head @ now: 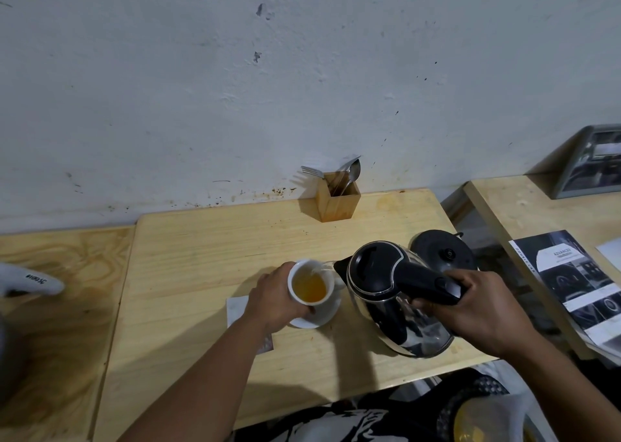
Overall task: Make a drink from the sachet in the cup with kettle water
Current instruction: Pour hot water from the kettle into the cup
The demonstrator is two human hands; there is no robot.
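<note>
A white cup (pixel 327 278) holding amber liquid stands on a white saucer (pixel 324 315) near the middle of the wooden table (pixel 208 250). My left hand (pixel 274 298) wraps around the cup's left side. My right hand (pixel 477 310) grips the black handle of a steel kettle (pixel 386 290), which is tilted left with its spout over the cup. A thin stream of water runs from the spout into the cup. A white sachet (pixel 237 309) lies flat on the table, partly hidden under my left wrist.
The black kettle base (pixel 443 251) sits behind the kettle at the table's right edge. A wooden cutlery box (pixel 337 201) with a fork and spoons stands against the wall. Brochures (pixel 571 283) lie on a second table to the right. A white object (pixel 30 282) lies far left.
</note>
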